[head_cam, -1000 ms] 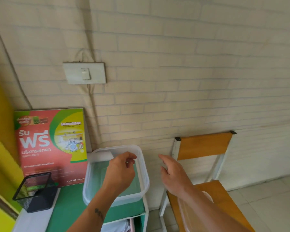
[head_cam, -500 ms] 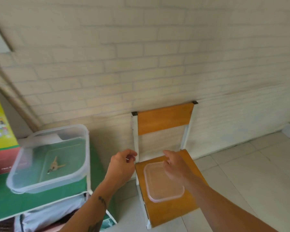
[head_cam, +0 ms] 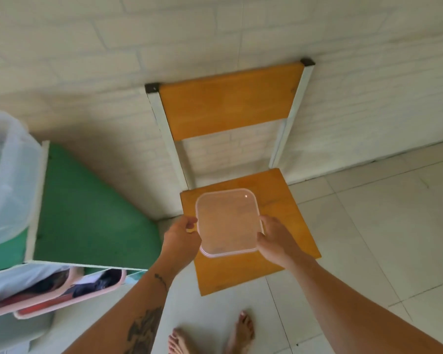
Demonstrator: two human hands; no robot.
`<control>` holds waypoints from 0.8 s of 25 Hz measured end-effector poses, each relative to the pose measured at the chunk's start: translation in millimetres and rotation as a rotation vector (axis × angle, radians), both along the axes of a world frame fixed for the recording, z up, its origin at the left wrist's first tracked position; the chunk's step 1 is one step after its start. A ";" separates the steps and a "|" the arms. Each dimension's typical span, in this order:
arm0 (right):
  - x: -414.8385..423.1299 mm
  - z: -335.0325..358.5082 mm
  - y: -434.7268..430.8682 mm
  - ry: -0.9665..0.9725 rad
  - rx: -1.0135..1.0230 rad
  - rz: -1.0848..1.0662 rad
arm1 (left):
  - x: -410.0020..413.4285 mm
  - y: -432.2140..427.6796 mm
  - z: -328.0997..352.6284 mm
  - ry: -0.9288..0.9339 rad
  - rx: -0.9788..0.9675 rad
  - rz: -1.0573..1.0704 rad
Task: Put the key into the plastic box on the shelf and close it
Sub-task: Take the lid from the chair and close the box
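Now both hands grip the clear lid (head_cam: 228, 222) over the chair seat (head_cam: 279, 190): left hand (head_cam: 180, 237) at its left edge, right hand (head_cam: 274, 237) at its right. Plastic box (head_cam: 9, 180) sits open on the shelf's (head_cam: 87, 213) left edge.

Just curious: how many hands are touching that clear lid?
2. The left hand grips the lid at its left edge; the right hand grips its right edge, over the chair seat.
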State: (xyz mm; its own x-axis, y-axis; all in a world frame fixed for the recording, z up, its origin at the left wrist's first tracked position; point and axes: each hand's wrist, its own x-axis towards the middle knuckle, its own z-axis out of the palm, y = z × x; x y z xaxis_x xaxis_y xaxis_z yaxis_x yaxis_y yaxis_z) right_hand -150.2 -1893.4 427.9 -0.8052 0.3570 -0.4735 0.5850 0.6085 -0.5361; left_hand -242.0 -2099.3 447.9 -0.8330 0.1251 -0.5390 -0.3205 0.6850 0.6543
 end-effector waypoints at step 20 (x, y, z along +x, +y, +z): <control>-18.5 -138.4 -1.1 0.008 0.216 -0.019 | 7.2 41.5 -149.7 0.208 -0.315 -0.215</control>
State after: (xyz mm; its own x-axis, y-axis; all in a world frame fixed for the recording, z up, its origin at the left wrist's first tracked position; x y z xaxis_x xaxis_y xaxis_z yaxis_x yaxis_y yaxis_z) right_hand -168.8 -1894.5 289.5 -0.8009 0.4642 -0.3783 0.5936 0.6988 -0.3992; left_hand -234.7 -2057.9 298.2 -0.9009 0.1640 -0.4018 -0.0320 0.8982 0.4383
